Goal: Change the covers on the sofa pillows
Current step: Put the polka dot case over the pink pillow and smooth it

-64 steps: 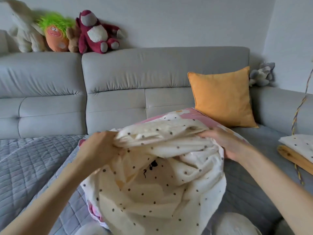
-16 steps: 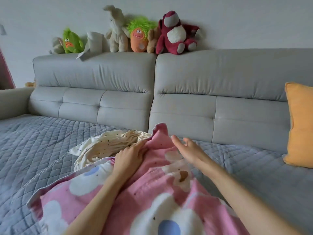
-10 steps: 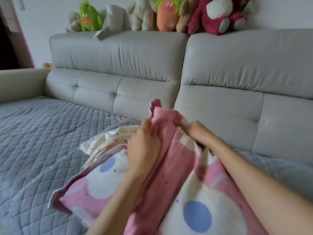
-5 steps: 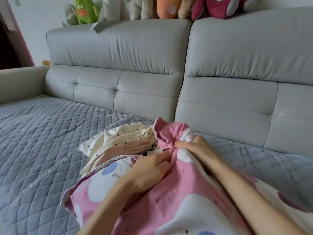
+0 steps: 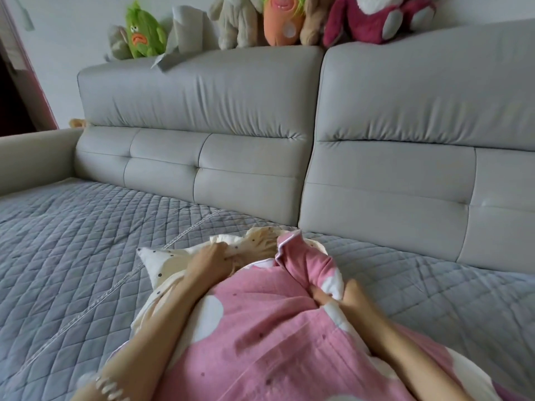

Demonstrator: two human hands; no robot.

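Head view: my left hand [image 5: 210, 260] presses the spotted pillow [image 5: 162, 260]; right hand [image 5: 337, 293] bunches the pink cover [image 5: 275, 337] edge at 3 o'clock of it.

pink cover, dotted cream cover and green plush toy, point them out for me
pink cover [image 5: 278, 337], head view, on its flat middle.
dotted cream cover [image 5: 162, 260], head view, near its left corner.
green plush toy [image 5: 144, 34], head view, on its face.

The left hand [image 5: 210, 257] has moved onto the dotted cream cover [image 5: 162, 263].
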